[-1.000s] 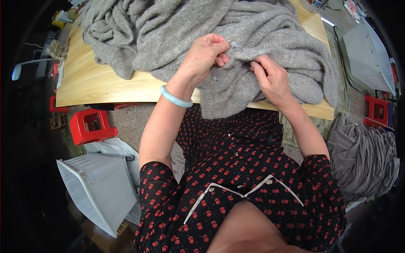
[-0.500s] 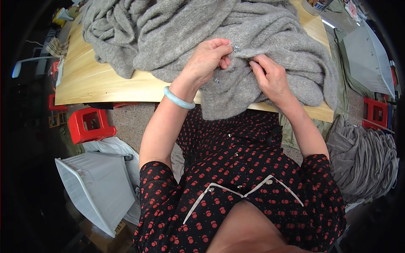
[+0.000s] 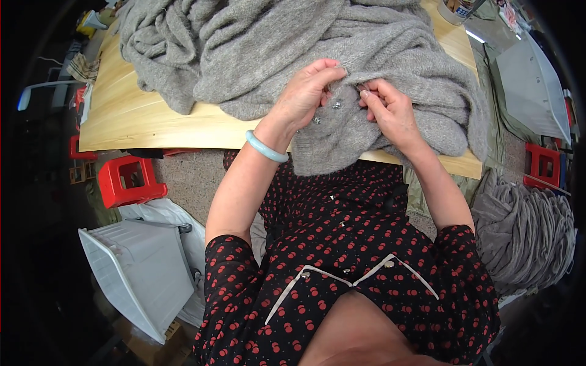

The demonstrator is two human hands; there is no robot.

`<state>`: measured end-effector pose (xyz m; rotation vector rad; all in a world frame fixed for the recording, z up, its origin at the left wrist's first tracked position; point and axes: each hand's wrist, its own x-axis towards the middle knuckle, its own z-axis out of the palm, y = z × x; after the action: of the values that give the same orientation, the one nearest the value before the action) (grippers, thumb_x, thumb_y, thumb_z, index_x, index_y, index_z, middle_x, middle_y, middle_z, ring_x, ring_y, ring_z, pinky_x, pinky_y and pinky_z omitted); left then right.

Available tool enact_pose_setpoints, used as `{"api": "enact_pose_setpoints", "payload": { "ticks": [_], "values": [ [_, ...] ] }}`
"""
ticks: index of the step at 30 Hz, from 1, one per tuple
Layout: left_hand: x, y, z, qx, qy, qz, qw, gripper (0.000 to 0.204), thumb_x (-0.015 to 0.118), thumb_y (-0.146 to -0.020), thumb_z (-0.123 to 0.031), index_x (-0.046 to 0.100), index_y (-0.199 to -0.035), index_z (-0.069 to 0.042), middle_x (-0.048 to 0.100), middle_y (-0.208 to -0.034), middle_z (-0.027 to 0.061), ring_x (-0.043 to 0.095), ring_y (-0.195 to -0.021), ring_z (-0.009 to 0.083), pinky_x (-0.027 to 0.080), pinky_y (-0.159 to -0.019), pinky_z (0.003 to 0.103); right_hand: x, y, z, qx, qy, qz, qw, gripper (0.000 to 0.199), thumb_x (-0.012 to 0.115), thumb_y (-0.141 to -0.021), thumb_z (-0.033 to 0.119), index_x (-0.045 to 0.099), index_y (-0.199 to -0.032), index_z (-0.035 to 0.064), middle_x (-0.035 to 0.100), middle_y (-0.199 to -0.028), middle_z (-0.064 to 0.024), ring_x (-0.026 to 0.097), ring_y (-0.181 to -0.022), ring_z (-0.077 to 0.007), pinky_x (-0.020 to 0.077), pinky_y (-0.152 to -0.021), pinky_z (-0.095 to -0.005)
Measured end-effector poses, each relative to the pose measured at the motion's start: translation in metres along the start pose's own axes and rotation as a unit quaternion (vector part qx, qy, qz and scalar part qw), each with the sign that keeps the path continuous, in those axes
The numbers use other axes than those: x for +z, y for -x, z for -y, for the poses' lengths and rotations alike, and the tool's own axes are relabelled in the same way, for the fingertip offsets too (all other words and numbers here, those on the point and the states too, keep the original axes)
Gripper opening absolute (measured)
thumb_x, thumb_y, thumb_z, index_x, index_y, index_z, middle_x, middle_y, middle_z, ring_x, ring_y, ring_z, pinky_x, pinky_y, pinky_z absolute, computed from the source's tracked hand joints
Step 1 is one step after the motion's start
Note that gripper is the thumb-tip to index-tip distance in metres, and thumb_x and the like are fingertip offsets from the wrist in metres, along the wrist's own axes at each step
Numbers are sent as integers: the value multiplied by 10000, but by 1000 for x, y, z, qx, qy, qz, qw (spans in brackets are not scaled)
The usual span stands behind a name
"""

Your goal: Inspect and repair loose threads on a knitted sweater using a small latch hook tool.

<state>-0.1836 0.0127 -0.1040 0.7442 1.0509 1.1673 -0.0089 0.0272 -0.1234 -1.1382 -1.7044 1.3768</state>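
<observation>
A grey knitted garment point(image 3: 262, 67) lies heaped over the table, one end hanging past the near edge. With thumb and forefinger, my left hand point(image 3: 303, 91) pinches a bit of the knit; a pale blue bangle point(image 3: 266, 147) circles that wrist. Close by on the right, my right hand point(image 3: 390, 110) has its fingertips pressed together at a fold of the knit, and what lies between them is too small to make out. Below and between the hands, a shiny button point(image 3: 337, 105) sits on the knit, with another beside it, partly near my left fingers.
The wooden table point(image 3: 122, 122) ends just before my lap. Red stools point(image 3: 129, 181) and a grey plastic bin point(image 3: 137, 268) stand at the left; another bin point(image 3: 530, 85) is at the far right. A bundle of grey fabric point(image 3: 525, 232) sits low on the right. A tub point(image 3: 453, 11) stands at the back.
My left hand has moved slightly right, and its thumb now covers the place where a shiny button showed. My right fingertips have closed more tightly beside it.
</observation>
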Motion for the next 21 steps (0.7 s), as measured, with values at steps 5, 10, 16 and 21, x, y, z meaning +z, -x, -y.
{"api": "enact_pose_setpoints", "payload": {
  "ticks": [5,10,16,21],
  "values": [
    [-4,-3,7,5,-12,26,1000,120,590,-816,-133,563,-924,-89,543,-747,-66,429,-574,-23,320,-462,119,2,-1,-4,24,-42,3,999,123,525,-862,97,561,-934,4,580,-729,-18,469,-555,-32,397,-507,-172],
    [-12,-5,13,19,-15,57,998,88,582,-822,-130,573,-898,-87,538,-737,-61,451,-632,8,358,-548,149,-1,-4,-5,50,-102,37,993,119,535,-860,100,554,-932,7,594,-747,-23,495,-572,-38,409,-531,-172],
    [-13,-1,9,23,-64,72,995,134,582,-825,-131,579,-936,-57,532,-750,-53,441,-655,28,363,-595,166,-9,-8,-7,62,-124,78,987,139,544,-861,126,548,-939,11,603,-770,-34,524,-588,-51,423,-548,-174],
    [-12,0,14,51,-101,53,992,181,569,-835,-127,572,-989,-32,532,-779,-58,422,-659,26,359,-611,169,-9,-10,-3,77,-127,98,984,144,537,-869,146,544,-927,15,601,-770,-37,541,-595,-60,441,-548,-180]
  ]
}}
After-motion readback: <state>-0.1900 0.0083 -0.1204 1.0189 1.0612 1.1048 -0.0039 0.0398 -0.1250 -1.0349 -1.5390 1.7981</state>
